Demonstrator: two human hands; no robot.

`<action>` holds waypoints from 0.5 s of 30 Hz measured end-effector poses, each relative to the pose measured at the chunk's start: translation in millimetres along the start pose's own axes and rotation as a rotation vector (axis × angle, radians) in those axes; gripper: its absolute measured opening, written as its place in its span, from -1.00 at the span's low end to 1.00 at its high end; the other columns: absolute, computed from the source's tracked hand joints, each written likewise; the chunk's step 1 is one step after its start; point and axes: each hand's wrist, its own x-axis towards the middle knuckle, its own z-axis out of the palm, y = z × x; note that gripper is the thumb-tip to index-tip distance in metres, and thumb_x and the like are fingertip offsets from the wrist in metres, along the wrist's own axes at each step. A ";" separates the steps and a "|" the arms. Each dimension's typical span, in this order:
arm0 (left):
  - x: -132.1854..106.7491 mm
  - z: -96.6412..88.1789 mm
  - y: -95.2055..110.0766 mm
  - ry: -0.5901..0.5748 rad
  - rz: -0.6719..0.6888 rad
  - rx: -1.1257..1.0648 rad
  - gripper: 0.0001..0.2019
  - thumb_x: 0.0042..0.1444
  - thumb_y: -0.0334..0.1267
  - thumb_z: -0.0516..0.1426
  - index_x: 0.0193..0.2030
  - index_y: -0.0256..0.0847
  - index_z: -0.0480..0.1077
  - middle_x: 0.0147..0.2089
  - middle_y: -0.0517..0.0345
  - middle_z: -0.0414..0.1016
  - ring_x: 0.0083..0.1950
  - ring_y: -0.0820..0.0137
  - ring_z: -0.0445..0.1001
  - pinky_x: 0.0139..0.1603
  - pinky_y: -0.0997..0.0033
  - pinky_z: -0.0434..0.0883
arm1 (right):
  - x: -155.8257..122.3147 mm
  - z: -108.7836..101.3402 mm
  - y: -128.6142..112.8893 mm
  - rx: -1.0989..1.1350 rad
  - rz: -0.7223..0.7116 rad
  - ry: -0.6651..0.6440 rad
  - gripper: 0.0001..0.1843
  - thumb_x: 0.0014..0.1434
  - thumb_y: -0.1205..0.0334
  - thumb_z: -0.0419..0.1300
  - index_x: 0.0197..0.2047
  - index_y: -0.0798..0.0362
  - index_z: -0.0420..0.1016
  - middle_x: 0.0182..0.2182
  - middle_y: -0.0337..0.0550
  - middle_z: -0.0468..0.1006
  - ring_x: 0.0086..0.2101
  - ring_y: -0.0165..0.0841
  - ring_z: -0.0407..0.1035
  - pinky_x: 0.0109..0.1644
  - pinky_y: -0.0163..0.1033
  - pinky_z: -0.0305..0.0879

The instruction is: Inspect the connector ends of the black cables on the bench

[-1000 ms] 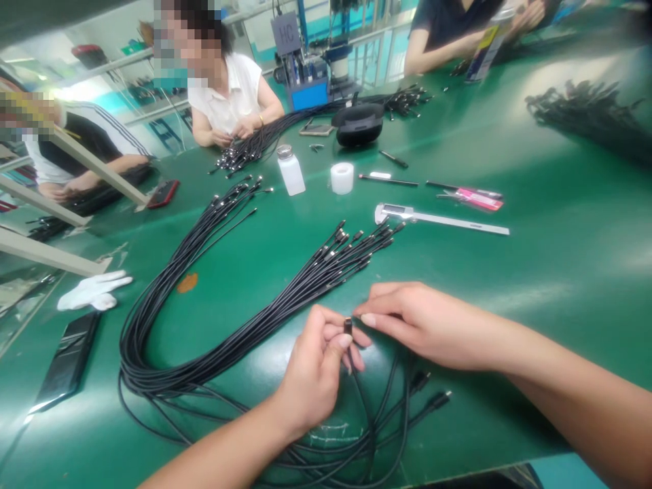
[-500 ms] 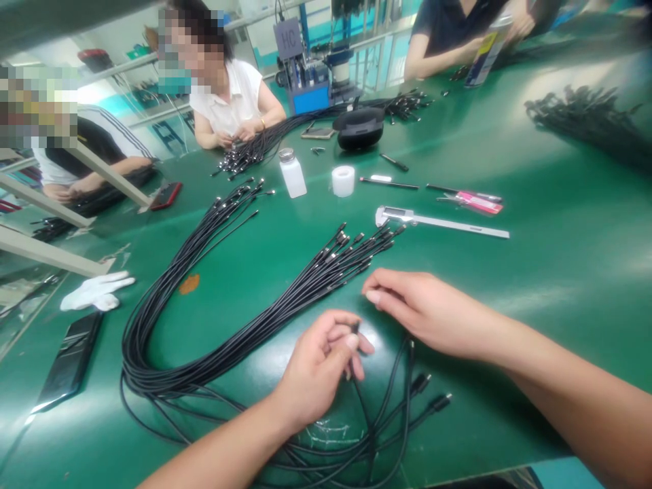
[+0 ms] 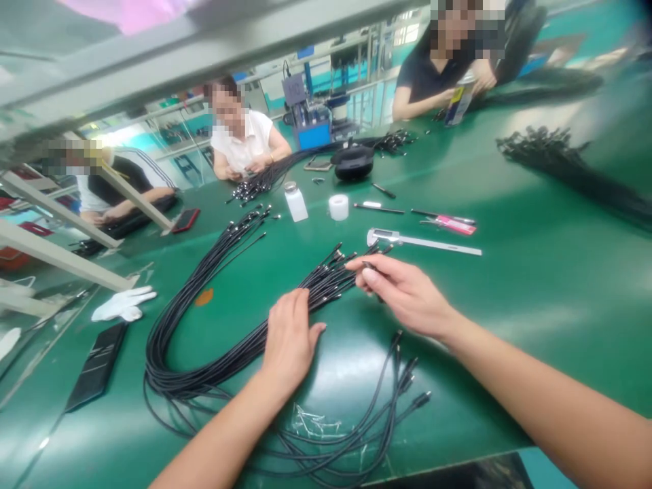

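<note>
A long bundle of black cables (image 3: 214, 367) lies looped on the green table (image 3: 534, 272), its plug ends fanned out near the middle. My left hand (image 3: 289, 337) rests flat on the bundle, fingers stretched out together. My right hand (image 3: 402, 292) hovers over the plug ends (image 3: 336, 268), its fingers pinched on one black cable plug. Several loose cables (image 3: 392, 394) with plugs lie in front of me, near a clear plastic wrapper (image 3: 316, 421).
Beyond the cables lie a digital caliper (image 3: 422, 240), a white tape roll (image 3: 338, 207), a small white bottle (image 3: 295, 202), pens and pink-handled scissors (image 3: 451, 223). A white glove (image 3: 123, 305) and a dark phone (image 3: 96, 367) lie left. Three people work at the far side.
My left hand let go of the cable plug and moved left onto the bundle. My right hand moved up to the plug ends with a plug. The view tilted upward.
</note>
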 end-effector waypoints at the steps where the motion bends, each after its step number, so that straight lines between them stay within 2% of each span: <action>1: 2.8 -0.5 -4.1 0.005 -0.028 0.053 -0.43 0.10 -0.25 0.22 0.24 -0.32 0.24 0.20 -0.19 0.36 0.20 0.07 0.31 0.19 0.00 0.29 | 0.6 3.1 2.5 0.079 0.044 -0.014 -0.60 0.29 0.01 0.06 0.03 0.11 0.43 -0.37 -0.20 0.42 -0.40 -0.52 0.28 -0.31 -0.40 0.26; 2: 5.0 -1.3 -7.7 0.013 -0.060 0.096 -0.42 0.09 -0.24 0.23 0.25 -0.31 0.23 0.21 -0.19 0.35 0.20 0.06 0.30 0.18 0.00 0.29 | 1.5 6.4 5.9 0.163 0.106 -0.038 -0.60 0.26 0.01 0.09 0.01 0.11 0.42 -0.39 -0.23 0.39 -0.44 -0.54 0.24 -0.35 -0.41 0.23; 5: 8.9 -3.4 -15.9 0.000 -0.131 0.147 -0.44 0.11 -0.19 0.21 0.25 -0.28 0.25 0.20 -0.18 0.34 0.20 0.03 0.29 0.15 -0.03 0.27 | 4.7 16.5 19.7 0.194 0.148 -0.056 -0.64 0.18 0.00 0.18 -0.15 0.14 0.43 -0.51 -0.32 0.28 -0.54 -0.58 0.16 -0.46 -0.44 0.16; 7: 10.1 -3.3 -19.9 -0.026 -0.116 0.131 -0.58 0.15 -0.17 0.17 0.13 -0.24 0.37 0.06 -0.10 0.46 0.07 0.09 0.39 0.05 0.04 0.32 | 6.7 21.5 28.6 0.215 0.183 -0.041 -0.63 0.15 -0.04 0.20 -0.34 0.14 0.36 -0.57 -0.36 0.22 -0.59 -0.61 0.12 -0.54 -0.46 0.08; 8: 10.6 -2.9 -21.5 -0.026 -0.108 0.121 -0.65 0.17 -0.17 0.15 0.08 -0.22 0.41 0.00 -0.06 0.48 0.03 0.12 0.40 0.02 0.07 0.33 | 7.7 23.4 32.1 0.232 0.203 -0.031 -0.62 0.14 -0.06 0.19 -0.37 0.13 0.31 -0.59 -0.38 0.20 -0.62 -0.62 0.09 -0.58 -0.48 0.03; 11: 12.4 -1.8 -25.0 0.003 -0.101 0.084 -0.76 0.19 -0.19 0.11 -0.07 -0.18 0.50 -0.08 0.00 0.51 -0.05 0.17 0.42 -0.04 0.13 0.34 | 11.8 26.4 38.0 0.289 0.267 -0.020 -0.64 0.15 -0.04 0.20 -0.31 0.12 0.29 -0.65 -0.46 0.14 -0.70 -0.66 -0.01 -0.66 -0.51 -0.11; 15: 17.1 -4.4 -29.1 0.058 -0.120 -0.010 -0.79 0.19 -0.17 0.10 -0.18 -0.19 0.52 -0.11 0.01 0.51 -0.08 0.24 0.43 0.00 0.20 0.36 | 21.5 25.8 35.5 0.342 0.303 -0.024 -0.71 0.21 0.09 0.22 -0.30 0.17 0.33 -0.69 -0.52 0.10 -0.74 -0.71 -0.07 -0.69 -0.56 -0.17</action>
